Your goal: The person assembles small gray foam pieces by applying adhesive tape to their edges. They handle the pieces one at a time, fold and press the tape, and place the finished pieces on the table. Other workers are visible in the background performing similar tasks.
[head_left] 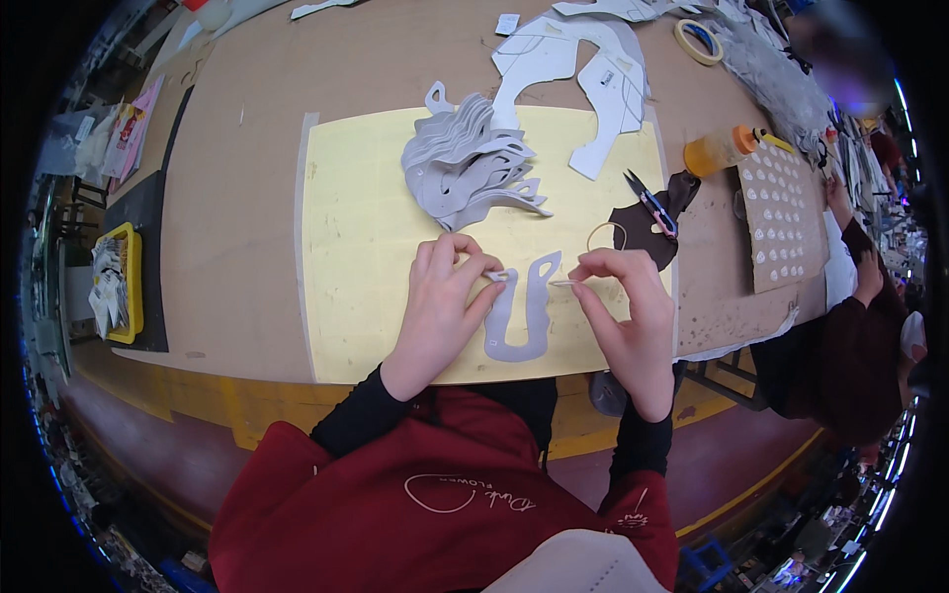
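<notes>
Left hand [442,306] pinches grey cutout [521,316] at one tip; right hand [623,316] pinches the other (yellow mat [366,227] bare leftward, grey stack [473,163] near above).

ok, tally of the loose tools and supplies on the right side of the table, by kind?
Small thread snips with pink and blue handles: 1
Orange squeeze bottle lying on its side: 1
Yellow tape roll: 1
Thin rubber band ring: 1
Total: 4

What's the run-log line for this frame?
left hand: pinching grey U-shaped cut piece | right hand: pinching thin pale strip | surface: yellow mat
</notes>
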The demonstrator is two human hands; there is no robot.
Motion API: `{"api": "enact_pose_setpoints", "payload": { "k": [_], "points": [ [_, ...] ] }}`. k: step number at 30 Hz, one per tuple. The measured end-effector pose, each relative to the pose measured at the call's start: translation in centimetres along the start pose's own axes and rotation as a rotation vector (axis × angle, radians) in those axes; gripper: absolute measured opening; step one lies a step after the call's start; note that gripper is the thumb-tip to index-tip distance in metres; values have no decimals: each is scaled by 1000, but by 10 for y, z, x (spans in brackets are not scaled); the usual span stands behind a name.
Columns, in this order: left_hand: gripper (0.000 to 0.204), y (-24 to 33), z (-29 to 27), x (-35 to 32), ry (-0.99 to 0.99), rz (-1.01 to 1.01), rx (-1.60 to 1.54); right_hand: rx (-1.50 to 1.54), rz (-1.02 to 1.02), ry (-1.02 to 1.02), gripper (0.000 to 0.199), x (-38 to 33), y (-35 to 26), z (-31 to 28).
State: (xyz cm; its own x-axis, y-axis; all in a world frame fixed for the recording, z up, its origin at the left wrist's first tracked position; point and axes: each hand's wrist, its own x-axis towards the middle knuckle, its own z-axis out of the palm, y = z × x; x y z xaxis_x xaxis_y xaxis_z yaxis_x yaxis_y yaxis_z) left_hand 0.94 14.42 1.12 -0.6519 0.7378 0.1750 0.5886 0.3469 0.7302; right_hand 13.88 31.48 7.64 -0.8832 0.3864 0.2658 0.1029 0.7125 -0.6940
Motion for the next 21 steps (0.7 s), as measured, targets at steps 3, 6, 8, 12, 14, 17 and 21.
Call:
{"api": "enact_pose_setpoints", "payload": {
  "k": [3,6,8,12,14,17,21],
  "points": [
    [20,-5,-7,-2,-61,46,-115,-110,-81,-113,29,20,-2,-3],
    [19,-8,-19,-14,-247,127,-371,-191,-143,-291,27,40,1,9],
    [20,-8,-21,-23,-324,194,-476,-232,-232,-411,26,49,3,22],
    [23,-14,-20,-31,-288,305,-360,-307,-400,-558,28,57,2,47],
    [22,-16,-19,-33,-238,326,-230,-317,-437,-511,28,59,0,54],
    [21,-15,-17,-36,-152,319,-47,-320,-441,-439,29,61,0,57],
    [21,-13,-15,-39,-138,273,53,-267,-424,-475,28,62,4,57]
  ]
}}
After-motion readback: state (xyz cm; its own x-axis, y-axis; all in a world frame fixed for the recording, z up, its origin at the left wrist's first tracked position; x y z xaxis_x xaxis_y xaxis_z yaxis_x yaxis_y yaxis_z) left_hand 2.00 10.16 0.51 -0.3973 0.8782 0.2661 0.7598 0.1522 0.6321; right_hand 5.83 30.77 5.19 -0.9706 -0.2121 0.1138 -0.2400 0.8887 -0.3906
